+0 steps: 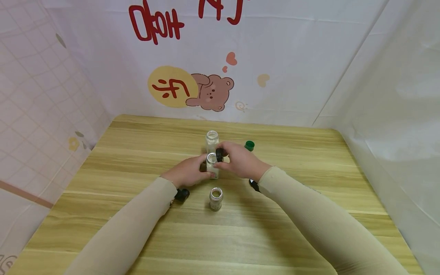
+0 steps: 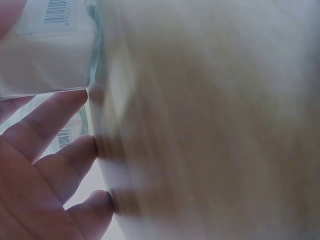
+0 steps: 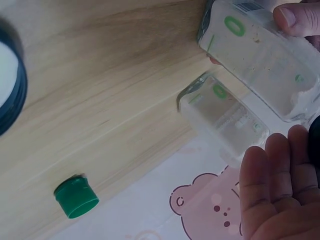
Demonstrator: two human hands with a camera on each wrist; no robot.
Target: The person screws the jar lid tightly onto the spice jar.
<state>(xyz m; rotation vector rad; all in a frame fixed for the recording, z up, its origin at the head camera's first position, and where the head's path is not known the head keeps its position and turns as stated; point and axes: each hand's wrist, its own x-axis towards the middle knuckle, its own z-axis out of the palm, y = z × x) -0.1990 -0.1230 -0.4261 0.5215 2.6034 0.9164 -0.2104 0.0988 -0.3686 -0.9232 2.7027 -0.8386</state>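
Observation:
A square clear glass bottle (image 1: 213,172) with pale contents stands in the middle of the table, gripped by my left hand (image 1: 188,170) between thumb and fingers. Its barcode side (image 2: 55,45) shows in the left wrist view. My right hand (image 1: 241,159) pinches a black cap (image 1: 219,154), tilted on its side, right at the bottle's open mouth. Just behind is a second uncapped square bottle (image 1: 212,142), its green markings visible on the glass (image 3: 222,112) in the right wrist view. Nearer me stands a small open glass jar (image 1: 215,202), touched by neither hand.
A green cap (image 1: 249,145) lies right of the bottles. Partly under my right sleeve is a dark ring-shaped lid (image 3: 20,90) with a white inside. A black object (image 1: 182,195) sits by my left wrist. Behind the wooden table (image 1: 292,229) hangs a printed white cloth (image 1: 288,46).

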